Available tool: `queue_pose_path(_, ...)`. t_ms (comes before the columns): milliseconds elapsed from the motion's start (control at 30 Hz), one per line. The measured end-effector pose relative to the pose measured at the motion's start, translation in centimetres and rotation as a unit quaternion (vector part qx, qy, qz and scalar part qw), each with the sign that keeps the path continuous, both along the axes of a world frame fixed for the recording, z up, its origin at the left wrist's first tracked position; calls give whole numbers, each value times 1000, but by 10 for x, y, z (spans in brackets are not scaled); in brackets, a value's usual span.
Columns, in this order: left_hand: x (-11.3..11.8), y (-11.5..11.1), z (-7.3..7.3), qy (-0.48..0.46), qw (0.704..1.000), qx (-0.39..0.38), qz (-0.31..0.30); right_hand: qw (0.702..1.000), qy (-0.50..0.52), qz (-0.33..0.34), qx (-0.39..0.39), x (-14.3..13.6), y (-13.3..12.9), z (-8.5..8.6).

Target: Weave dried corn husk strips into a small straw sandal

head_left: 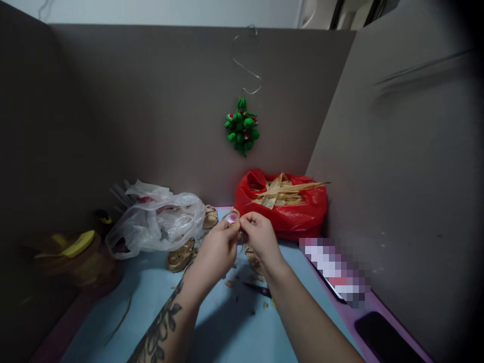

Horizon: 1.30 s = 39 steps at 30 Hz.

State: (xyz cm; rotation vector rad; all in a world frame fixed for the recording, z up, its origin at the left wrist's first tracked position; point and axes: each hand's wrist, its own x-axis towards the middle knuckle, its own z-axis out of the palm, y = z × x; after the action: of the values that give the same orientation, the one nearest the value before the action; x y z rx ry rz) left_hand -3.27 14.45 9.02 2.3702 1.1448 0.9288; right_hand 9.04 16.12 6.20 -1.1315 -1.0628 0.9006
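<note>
My left hand (219,250) and my right hand (261,241) meet over the middle of the light blue mat (234,338). Thumbs and fingertips of both are pinched together on a thin twisted straw cord (231,213), which loops up above the left fingers. Beneath and behind the hands lie coiled straw pieces: one (180,255) left of my left hand, another (210,217) farther back, and a third partly hidden under my right hand. Dark scissors (257,288) with a yellow handle lie below my right wrist, partly covered by the forearm.
A red bag (298,217) of dried straw strips stands behind at right. A clear plastic bag (162,222) sits at left, beside a blurred brown and yellow object (75,257). A phone (333,275) and a black object (385,335) lie right. A green ornament (242,128) hangs on the grey partition.
</note>
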Motion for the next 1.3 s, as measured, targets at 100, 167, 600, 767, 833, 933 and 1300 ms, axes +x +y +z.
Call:
queue_pose_path(100, -2, -4, 5, 48, 999, 18, 13, 1000, 25, 9, 1, 0, 1, 2)
queue_pose_path(167, -4, -1, 4, 32, 999, 24, 14, 999, 30, 18, 5, 0, 0, 4)
queue_pose_path(600, -7, 15, 0, -142, 980, -133, 48, 989, -20, 144, -4, 6, -5, 10)
queue_pose_path(767, -11, 18, -1, -147, 978, -148, 19, 970, -226, 86, 35, 11, -10, 16)
queue_pose_path(833, -9, 19, -3, -190, 963, -192, -15, 964, -251, 77, 39, 13, -10, 16)
queue_pose_path(933, -3, 17, -6, -243, 935, -254, -55, 966, -245, 77, 38, 14, -9, 16)
queue_pose_path(1300, -3, 21, -11, -279, 924, -255, -49, 979, -129, 154, 18, 22, -11, 23)
